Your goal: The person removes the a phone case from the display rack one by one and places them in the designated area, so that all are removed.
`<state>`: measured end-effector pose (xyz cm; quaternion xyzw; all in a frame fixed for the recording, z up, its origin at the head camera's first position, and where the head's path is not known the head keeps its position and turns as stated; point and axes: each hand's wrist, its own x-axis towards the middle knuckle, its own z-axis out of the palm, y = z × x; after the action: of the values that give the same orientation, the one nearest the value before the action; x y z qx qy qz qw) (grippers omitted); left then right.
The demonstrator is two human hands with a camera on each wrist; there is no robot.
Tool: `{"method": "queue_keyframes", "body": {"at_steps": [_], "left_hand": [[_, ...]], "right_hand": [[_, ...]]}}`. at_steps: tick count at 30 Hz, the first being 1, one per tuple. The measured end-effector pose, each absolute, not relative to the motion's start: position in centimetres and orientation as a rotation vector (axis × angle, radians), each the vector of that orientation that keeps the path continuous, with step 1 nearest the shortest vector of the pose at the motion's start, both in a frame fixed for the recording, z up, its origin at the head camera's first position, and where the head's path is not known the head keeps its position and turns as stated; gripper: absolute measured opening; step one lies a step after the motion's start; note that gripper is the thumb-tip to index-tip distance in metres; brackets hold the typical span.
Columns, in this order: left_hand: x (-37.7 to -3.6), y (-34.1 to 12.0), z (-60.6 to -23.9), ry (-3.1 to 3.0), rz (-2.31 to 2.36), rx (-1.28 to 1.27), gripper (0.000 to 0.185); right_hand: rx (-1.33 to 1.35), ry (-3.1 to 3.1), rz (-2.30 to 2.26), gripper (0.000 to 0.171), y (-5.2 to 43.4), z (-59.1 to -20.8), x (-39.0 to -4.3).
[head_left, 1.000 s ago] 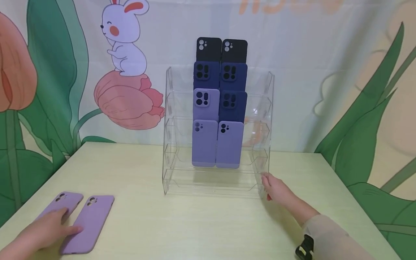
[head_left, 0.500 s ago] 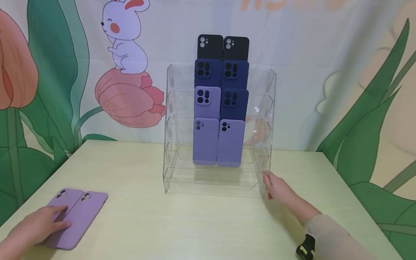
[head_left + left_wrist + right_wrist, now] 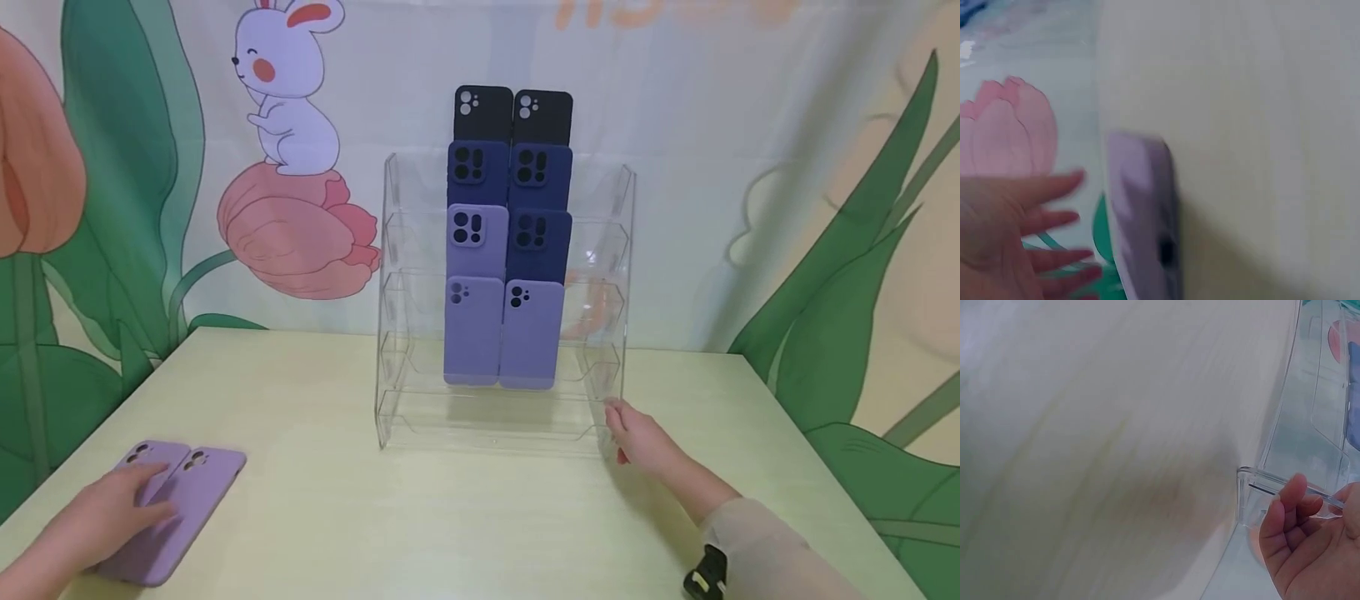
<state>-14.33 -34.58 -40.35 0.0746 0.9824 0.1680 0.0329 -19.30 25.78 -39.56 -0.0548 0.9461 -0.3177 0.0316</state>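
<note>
Two lilac phone cases (image 3: 197, 487) lie side by side, touching, at the table's near left. My left hand (image 3: 138, 500) rests flat on them with straight fingers; the left wrist view shows that hand (image 3: 1029, 231) spread beside a blurred lilac case (image 3: 1141, 212). A clear acrylic tiered rack (image 3: 619, 250) stands mid-table and holds black, navy and lilac-blue cases (image 3: 502, 250) in two columns. My right hand (image 3: 628, 435) touches the rack's lower right front corner. In the right wrist view its fingers (image 3: 1288, 515) are loosely bent beside that corner (image 3: 1249, 487), not wrapped round it.
The pale wooden table (image 3: 465, 517) ends close to the lilac cases on the left. The rack's lowest tier (image 3: 487, 425) holds nothing. A printed backdrop with a rabbit (image 3: 288, 83) and leaves hangs behind the table.
My left hand has pushed the two lilac cases together and a little to the left, so the gap between them has closed. The right hand has stayed at the rack's corner.
</note>
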Motion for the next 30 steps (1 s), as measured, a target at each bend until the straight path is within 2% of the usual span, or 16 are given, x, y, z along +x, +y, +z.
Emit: {"method": "queue_keyframes", "body": {"at_steps": [6,23,30], "left_hand": [[-13.6,-29.7,-38.0,2.948,0.992,0.437,0.049],[-16.9,-22.2,-36.5,2.708,1.612,0.42,0.035],[-19.0,-19.5,-36.9,2.619,1.727,0.437,0.038]], "right_hand": [[-0.155,2.904,-0.973,0.046,25.7,-39.5,-18.9],[-0.157,2.905,-0.992,0.047,25.6,-39.7,-19.3],[-0.149,2.901,-0.993,0.047,25.6,-39.6,-19.2]]}}
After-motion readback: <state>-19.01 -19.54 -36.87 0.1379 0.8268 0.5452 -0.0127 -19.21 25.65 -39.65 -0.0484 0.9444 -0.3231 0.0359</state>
